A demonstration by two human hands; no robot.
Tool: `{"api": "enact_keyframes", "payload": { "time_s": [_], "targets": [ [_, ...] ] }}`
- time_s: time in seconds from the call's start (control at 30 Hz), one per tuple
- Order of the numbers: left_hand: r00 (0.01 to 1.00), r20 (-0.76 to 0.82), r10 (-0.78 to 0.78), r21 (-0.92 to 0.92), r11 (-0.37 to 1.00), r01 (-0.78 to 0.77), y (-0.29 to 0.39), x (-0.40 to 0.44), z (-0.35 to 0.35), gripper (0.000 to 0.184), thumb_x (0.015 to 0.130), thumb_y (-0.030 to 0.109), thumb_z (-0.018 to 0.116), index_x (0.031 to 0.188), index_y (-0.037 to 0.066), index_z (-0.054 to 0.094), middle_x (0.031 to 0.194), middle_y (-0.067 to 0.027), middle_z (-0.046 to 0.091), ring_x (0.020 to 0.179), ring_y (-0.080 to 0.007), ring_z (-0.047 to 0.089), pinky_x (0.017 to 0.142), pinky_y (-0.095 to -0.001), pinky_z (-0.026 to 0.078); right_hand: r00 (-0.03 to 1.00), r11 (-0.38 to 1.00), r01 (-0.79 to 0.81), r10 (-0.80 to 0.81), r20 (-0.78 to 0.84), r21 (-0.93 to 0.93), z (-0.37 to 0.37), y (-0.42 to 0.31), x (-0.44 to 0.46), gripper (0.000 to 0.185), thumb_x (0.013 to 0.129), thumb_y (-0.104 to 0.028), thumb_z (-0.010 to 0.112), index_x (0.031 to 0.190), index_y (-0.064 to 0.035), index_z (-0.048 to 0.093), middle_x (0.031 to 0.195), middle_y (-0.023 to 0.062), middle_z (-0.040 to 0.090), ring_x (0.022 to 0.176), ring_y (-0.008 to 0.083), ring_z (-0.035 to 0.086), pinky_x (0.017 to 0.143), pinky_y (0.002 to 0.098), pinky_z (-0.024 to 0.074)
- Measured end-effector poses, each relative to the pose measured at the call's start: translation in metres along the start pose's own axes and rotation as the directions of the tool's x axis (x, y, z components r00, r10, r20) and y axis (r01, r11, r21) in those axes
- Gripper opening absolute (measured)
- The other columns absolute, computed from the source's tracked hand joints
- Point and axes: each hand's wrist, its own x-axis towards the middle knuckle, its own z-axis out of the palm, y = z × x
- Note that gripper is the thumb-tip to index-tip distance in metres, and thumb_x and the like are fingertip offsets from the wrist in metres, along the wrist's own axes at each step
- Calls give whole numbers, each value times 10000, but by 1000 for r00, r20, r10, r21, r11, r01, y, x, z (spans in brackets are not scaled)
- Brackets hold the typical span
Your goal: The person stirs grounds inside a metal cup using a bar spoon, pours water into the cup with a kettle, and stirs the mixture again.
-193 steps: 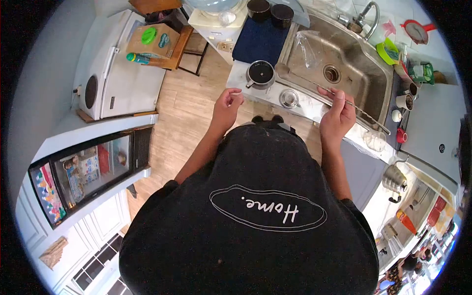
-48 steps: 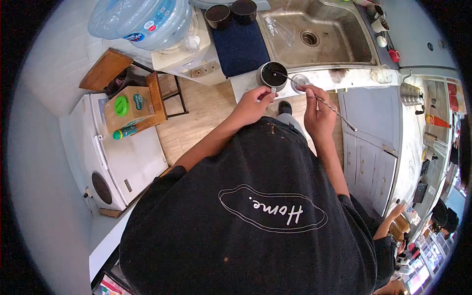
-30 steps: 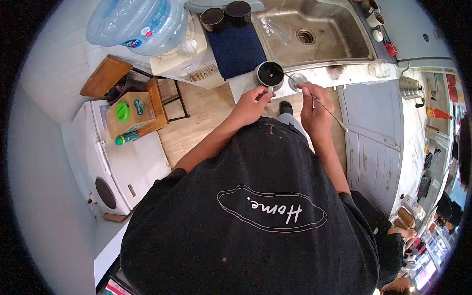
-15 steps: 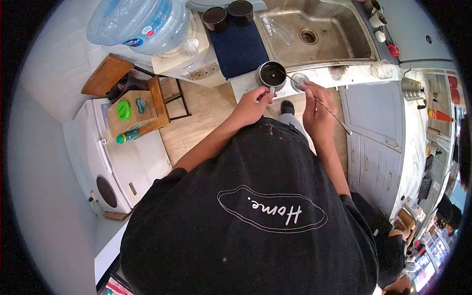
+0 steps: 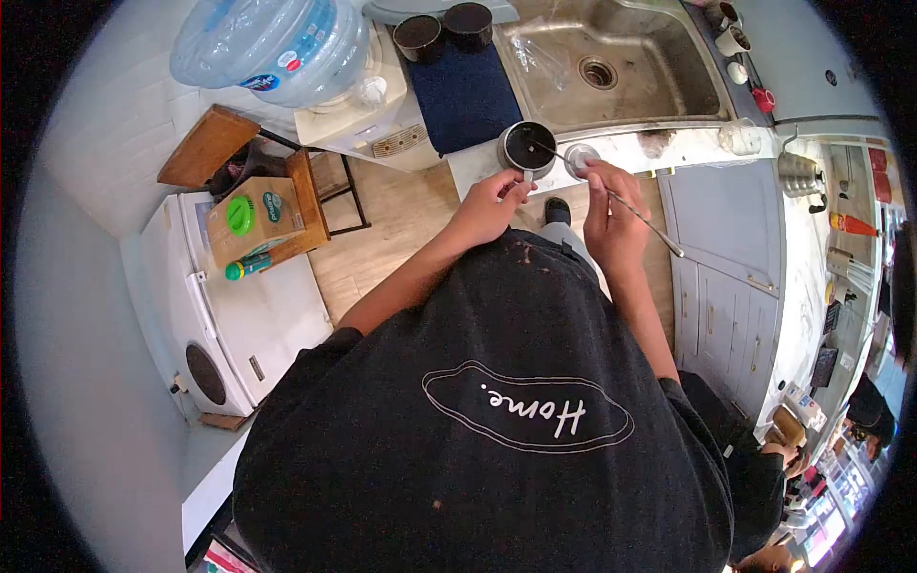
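A metal cup [image 5: 528,149] of dark liquid stands at the counter's front edge, and my left hand [image 5: 492,203] is closed on its handle. My right hand [image 5: 616,212] pinches a long thin spoon [image 5: 647,222]. The spoon's far end reaches into the cup, where the dark liquid hides its tip. Just right of the cup, behind my right fingers, sits a small round glass [image 5: 580,158]. A dark blue mat [image 5: 465,100] lies behind the cup, with two dark bowls [image 5: 418,36] at its back end.
Behind the counter edge is a steel sink [image 5: 659,67] holding clear plastic. A clear glass [image 5: 739,137] and a kettle [image 5: 799,176] stand to the right. The water dispenser [image 5: 368,119] is at left, near a chair with a box [image 5: 254,222]. Another person's arm [image 5: 761,497] shows lower right.
Since the earliest frame, my left hand has closed on the cup handle and the spoon has moved from over the sink into the cup. Lately the spoon has shifted slightly within the cup.
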Motion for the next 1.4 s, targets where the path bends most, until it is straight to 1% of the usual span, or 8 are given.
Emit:
{"api": "enact_keyframes", "payload": {
  "time_s": [0.3, 0.47, 0.57, 0.67, 0.87, 0.97, 1.07, 1.4],
  "targets": [
    [1000, -10, 27, -25, 999, -28, -3, 1, 2, 308, 1058, 251, 518, 1191, 10, 657, 1009, -73, 699, 939, -140, 642, 878, -305, 505, 999, 998, -43, 42, -8, -51, -1, 3, 1, 58, 909, -25, 673, 964, -35, 688, 992, 133, 728, 953, 328, 688, 888, 415, 513],
    [1000, 25, 7, 43, 999, -9, 1, 2, -1, 315, 1057, 252, 512, 1198, 8, 654, 999, -81, 700, 935, -150, 648, 871, -312, 507, 999, 999, 41, -41, -4, 5, 8, -4, 1, 55, 916, -49, 671, 967, -34, 688, 981, 139, 722, 939, 323, 681, 871, 415, 500],
    [998, -28, 60, 0, 998, -60, -6, 3, 2, 309, 1034, 273, 525, 1162, 36, 675, 945, -116, 728, 855, -200, 671, 797, -344, 505, 1000, 1000, 9, -10, -17, -28, 6, 1, 3, 65, 938, -70, 648, 973, -33, 689, 985, 146, 718, 939, 326, 669, 861, 409, 491],
    [999, -17, 31, 19, 999, -31, 5, -2, -1, 323, 1064, 278, 485, 1075, -1, 647, 937, -83, 685, 911, -167, 644, 867, -323, 501, 993, 990, -117, 117, -10, -81, -2, 8, 0, 87, 959, -93, 626, 968, -37, 693, 995, 139, 721, 966, 330, 664, 881, 411, 496],
    [997, -54, 58, 60, 997, -54, -7, 2, -7, 315, 1069, 264, 452, 1004, 8, 624, 907, -77, 668, 876, -176, 633, 850, -336, 491, 999, 998, 19, -17, 35, -58, -5, -8, -1, 107, 977, -66, 602, 984, -22, 699, 1015, 135, 735, 950, 327, 685, 853, 403, 527],
    [989, -114, 94, -9, 995, -96, -15, 5, -8, 335, 1028, 299, 508, 940, -3, 623, 811, -99, 674, 739, -208, 610, 719, -355, 471, 998, 998, 54, -52, 32, -41, 0, -6, 0, 103, 974, -63, 603, 983, -25, 698, 1008, 131, 735, 940, 335, 682, 856, 409, 522],
    [985, -151, 85, 92, 993, -71, -9, 7, -16, 363, 1021, 315, 512, 897, -2, 636, 780, -98, 659, 711, -203, 588, 692, -354, 459, 1000, 999, -4, 5, 23, -48, 2, 0, 1, 32, 925, -65, 668, 946, -45, 682, 991, 129, 723, 955, 337, 675, 881, 425, 498],
    [992, -122, 18, 125, 992, -3, 5, 9, -28, 395, 997, 351, 541, 864, -1, 664, 743, -97, 653, 692, -193, 588, 678, -353, 459, 999, 1000, 11, -11, 30, -8, 0, 0, -4, 72, 948, -81, 637, 969, -42, 693, 990, 120, 722, 953, 331, 671, 892, 422, 497]
  ]
}}
